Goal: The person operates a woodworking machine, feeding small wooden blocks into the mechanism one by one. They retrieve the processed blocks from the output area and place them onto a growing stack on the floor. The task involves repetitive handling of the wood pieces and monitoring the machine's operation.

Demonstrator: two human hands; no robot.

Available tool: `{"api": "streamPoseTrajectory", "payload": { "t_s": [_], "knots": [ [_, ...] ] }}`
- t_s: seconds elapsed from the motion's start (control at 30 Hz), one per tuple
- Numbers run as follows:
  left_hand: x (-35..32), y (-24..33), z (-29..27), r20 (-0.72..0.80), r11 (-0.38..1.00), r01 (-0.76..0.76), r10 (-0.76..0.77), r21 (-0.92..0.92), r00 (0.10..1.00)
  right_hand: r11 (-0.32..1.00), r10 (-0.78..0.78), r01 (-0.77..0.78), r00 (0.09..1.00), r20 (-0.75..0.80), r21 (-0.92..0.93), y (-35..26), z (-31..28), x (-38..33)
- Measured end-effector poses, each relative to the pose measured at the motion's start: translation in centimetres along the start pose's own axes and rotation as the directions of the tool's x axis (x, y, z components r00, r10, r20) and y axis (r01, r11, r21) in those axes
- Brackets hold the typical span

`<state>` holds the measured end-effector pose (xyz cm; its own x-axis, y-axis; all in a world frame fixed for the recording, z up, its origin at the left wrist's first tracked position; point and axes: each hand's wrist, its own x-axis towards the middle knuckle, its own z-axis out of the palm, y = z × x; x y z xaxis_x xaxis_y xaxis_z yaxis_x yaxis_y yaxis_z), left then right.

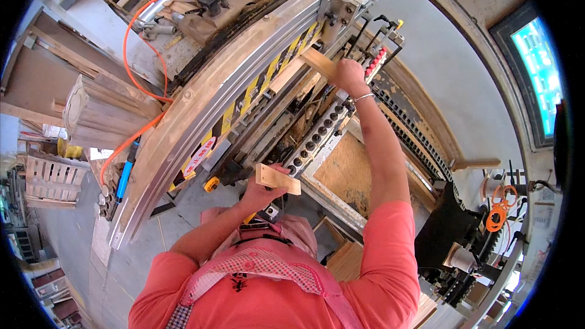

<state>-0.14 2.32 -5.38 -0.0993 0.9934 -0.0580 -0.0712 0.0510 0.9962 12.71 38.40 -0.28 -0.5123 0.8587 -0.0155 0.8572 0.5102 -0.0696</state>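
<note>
Left hand (262, 197) grips short wooden block (279, 179); right hand (351, 78) closed on end of wooden board (319, 65); both look light, stiff, hardly fragile; best held by edges.

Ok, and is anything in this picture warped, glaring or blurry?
In the head view, the fisheye lens bows the long metal beam and leaves dark corners; in that same head view, the screen glows washed-out cyan at right, while the left hand and its wooden block look reasonably sharp.
</note>
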Motion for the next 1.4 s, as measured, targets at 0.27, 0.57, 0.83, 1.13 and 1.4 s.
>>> {"api": "streamPoseTrajectory", "payload": {
  "t_s": [0.27,0.57,0.83,1.13,1.4],
  "knots": [
    [-0.1,-0.1,0.0,0.009,0.999,0.038,-0.038,-0.022,0.999,0.999,0.045,-0.045,0.999,0.002,0.018,-0.9,0.2,0.5],
    [-0.1,0.1,-0.2,0.015,1.000,0.025,-0.025,-0.007,1.000,0.999,-0.036,0.037,0.999,-0.017,0.024,-1.0,0.5,0.6],
    [0.0,0.0,-0.2,0.019,0.999,0.041,-0.041,-0.022,0.999,0.999,-0.044,0.046,0.996,-0.077,0.022,-0.5,1.2,0.6],
    [0.2,0.1,-0.2,0.035,0.999,0.047,-0.047,-0.009,0.998,0.999,-0.004,0.005,0.999,-0.037,0.035,-0.9,1.0,0.9],
    [0.2,-0.3,0.0,0.028,0.996,0.065,-0.064,-0.053,0.998,0.999,-0.042,0.043,0.999,-0.029,0.014,-0.4,1.3,1.3]
  ]
}}
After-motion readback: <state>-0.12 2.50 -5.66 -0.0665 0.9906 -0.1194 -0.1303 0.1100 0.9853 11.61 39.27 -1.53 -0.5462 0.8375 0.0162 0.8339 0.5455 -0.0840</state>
